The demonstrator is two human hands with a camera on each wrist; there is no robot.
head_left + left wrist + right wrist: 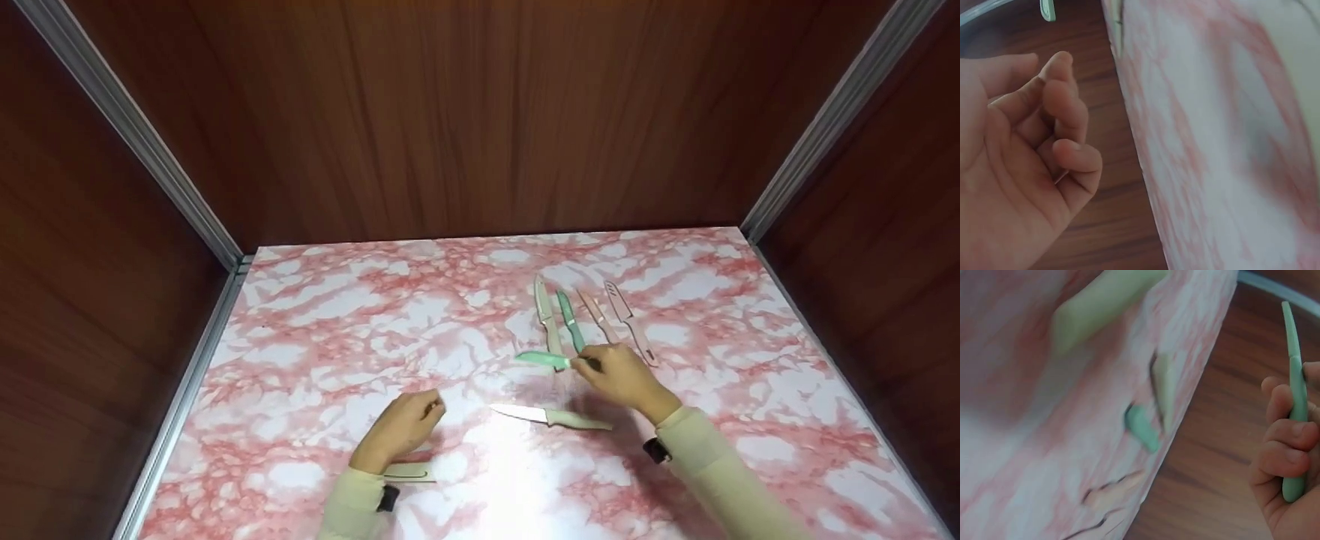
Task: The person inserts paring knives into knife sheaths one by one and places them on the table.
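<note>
In the head view my right hand (622, 379) holds a mint-green knife (544, 359) by its handle, with the blade pointing left above the table. The right wrist view shows the fingers wrapped round that green handle (1297, 388). Below it lies a knife (559, 417) with a whitish blade and a pale green handle, its tip to the left. My left hand (401, 427) hovers at the left with loosely curled fingers and holds nothing. Under its wrist is a flat pale green piece (411, 472), partly hidden by the arm.
Behind the right hand lie a pale green knife (545, 304), a green knife (570, 319), a thin peach-coloured knife (596, 313) and a pink knife (630, 322) with slots near its tip. Brown wood panels (480, 120) enclose the pink marbled table (315, 360).
</note>
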